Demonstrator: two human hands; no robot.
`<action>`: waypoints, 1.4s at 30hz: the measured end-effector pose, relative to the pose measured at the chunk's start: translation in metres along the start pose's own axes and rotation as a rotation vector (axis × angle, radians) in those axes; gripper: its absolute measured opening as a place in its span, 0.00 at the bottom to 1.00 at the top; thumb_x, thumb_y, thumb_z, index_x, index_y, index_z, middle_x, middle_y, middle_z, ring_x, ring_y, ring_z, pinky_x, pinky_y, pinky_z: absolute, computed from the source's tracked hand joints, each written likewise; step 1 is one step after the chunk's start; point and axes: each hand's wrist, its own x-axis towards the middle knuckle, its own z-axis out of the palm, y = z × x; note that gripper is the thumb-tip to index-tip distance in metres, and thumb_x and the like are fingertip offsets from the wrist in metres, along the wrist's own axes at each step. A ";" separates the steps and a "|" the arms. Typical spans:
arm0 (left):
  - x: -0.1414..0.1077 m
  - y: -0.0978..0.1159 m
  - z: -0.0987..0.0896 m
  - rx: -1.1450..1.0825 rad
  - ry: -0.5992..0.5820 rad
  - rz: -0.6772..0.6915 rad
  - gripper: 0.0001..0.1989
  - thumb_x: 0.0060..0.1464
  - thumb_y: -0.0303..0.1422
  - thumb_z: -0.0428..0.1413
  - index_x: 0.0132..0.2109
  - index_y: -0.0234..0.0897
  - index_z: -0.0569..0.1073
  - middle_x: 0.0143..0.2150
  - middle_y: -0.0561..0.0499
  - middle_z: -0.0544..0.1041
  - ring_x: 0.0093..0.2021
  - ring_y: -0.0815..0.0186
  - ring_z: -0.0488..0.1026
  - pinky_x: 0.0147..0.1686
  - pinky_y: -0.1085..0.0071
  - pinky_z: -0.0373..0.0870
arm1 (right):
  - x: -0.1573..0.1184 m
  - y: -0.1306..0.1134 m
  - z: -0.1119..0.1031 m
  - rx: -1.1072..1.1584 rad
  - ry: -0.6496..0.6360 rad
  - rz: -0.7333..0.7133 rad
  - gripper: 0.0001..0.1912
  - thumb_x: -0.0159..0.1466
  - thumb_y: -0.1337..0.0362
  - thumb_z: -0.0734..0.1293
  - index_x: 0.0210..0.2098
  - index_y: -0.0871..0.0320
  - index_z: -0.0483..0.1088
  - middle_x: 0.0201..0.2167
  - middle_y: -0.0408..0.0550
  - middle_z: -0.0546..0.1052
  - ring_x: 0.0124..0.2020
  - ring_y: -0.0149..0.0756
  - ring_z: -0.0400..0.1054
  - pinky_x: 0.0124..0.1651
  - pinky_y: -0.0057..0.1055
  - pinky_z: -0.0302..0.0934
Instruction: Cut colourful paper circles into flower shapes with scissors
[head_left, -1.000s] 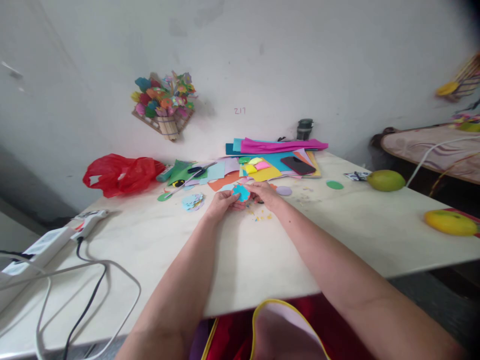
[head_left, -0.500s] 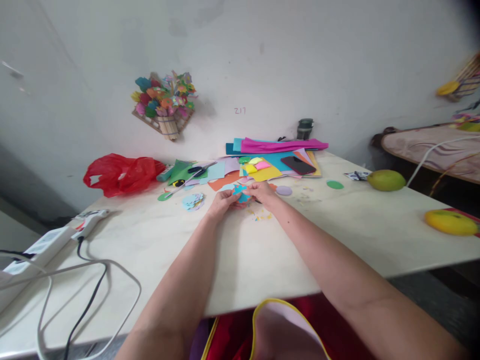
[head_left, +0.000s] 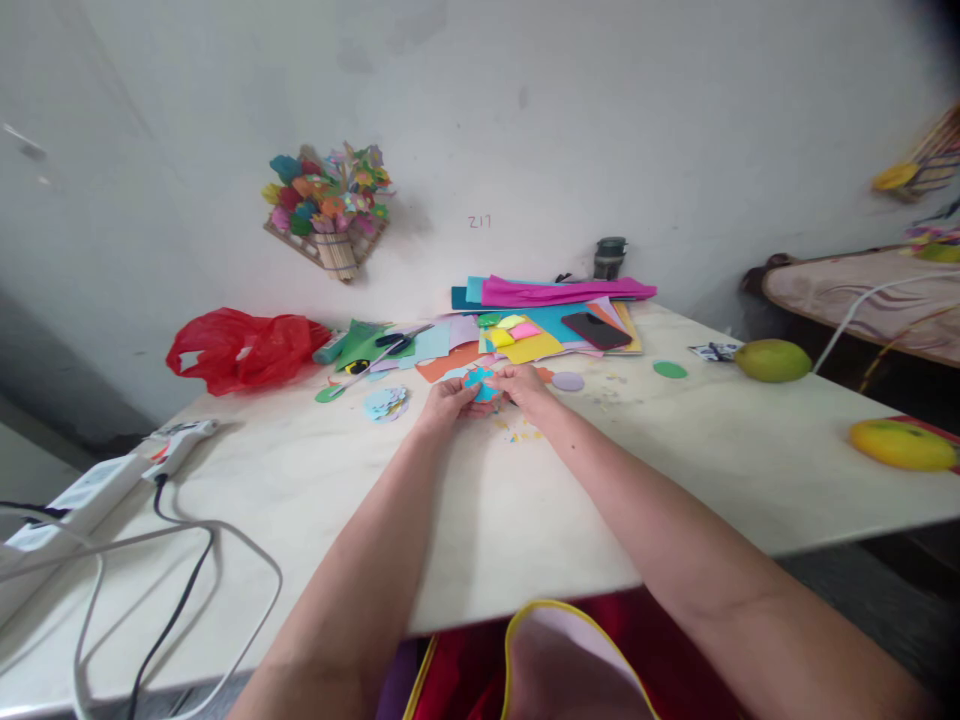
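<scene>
A small blue paper cutout (head_left: pixel 481 385) with a scalloped edge is held between my two hands above the table. My left hand (head_left: pixel 448 402) pinches its left side, and the fingers of my right hand (head_left: pixel 523 388) are closed on its right side. Tiny paper scraps (head_left: pixel 523 432) lie on the tabletop just below. Left of my hands sits a pile of pale blue cutouts (head_left: pixel 386 403). A lilac paper disc (head_left: pixel 568 381) lies to the right of my right hand.
Coloured sheets (head_left: pixel 551 320), a phone (head_left: pixel 596 330) and scissors (head_left: pixel 394 343) lie at the back of the table (head_left: pixel 510 520). A red bag (head_left: pixel 244 350) and power strips (head_left: pixel 82 500) with cables are at left. Mangoes (head_left: pixel 772 360) and a green disc (head_left: pixel 670 369) lie right.
The blue cutout has turned slightly and shows flatter between my fingers. Both hands have barely moved and keep their hold.
</scene>
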 end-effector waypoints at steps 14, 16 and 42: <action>0.000 -0.008 0.016 -0.123 0.095 0.050 0.24 0.37 0.45 0.72 0.39 0.35 0.77 0.34 0.47 0.83 0.33 0.59 0.81 0.42 0.62 0.78 | 0.000 0.006 0.004 0.162 -0.015 -0.024 0.17 0.42 0.57 0.76 0.16 0.57 0.64 0.17 0.40 0.69 0.21 0.31 0.64 0.26 0.30 0.61; 0.000 -0.008 0.016 -0.116 0.101 0.053 0.24 0.38 0.45 0.72 0.39 0.35 0.77 0.33 0.47 0.83 0.32 0.59 0.81 0.42 0.62 0.78 | -0.001 0.006 0.005 0.174 -0.008 -0.031 0.17 0.42 0.57 0.76 0.16 0.56 0.64 0.16 0.39 0.68 0.21 0.31 0.64 0.26 0.29 0.62; 0.006 -0.004 0.004 -0.097 0.231 0.075 0.21 0.45 0.44 0.69 0.40 0.33 0.77 0.36 0.43 0.83 0.40 0.56 0.83 0.44 0.63 0.78 | 0.002 -0.012 -0.032 -1.454 -0.030 -0.114 0.20 0.62 0.70 0.67 0.52 0.56 0.77 0.54 0.60 0.77 0.54 0.50 0.72 0.48 0.36 0.63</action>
